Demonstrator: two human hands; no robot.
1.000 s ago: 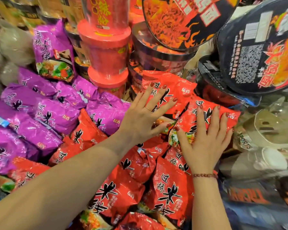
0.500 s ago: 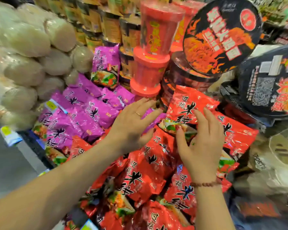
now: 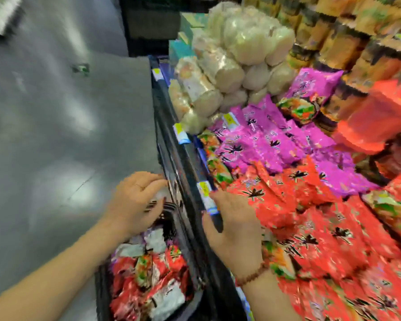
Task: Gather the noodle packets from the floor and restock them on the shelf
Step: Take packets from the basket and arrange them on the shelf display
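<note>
At one o'clock I see a heap of pale round bundles (image 3: 236, 54) in clear wrap. Brown and yellow cups (image 3: 347, 42) stand in rows at two o'clock. Blurry red tubs (image 3: 377, 117) sit at three o'clock. A dark bin (image 3: 100, 286) is at seven o'clock.

Red noodle packets (image 3: 310, 223) are lying heaped and overlapping across the shelf (image 3: 185, 163) in front of me, with purple packets (image 3: 264, 144) sitting just behind them. More red and white packets (image 3: 153, 281) are lying jumbled in a dark bin (image 3: 101, 295) below the shelf's front edge.
</note>
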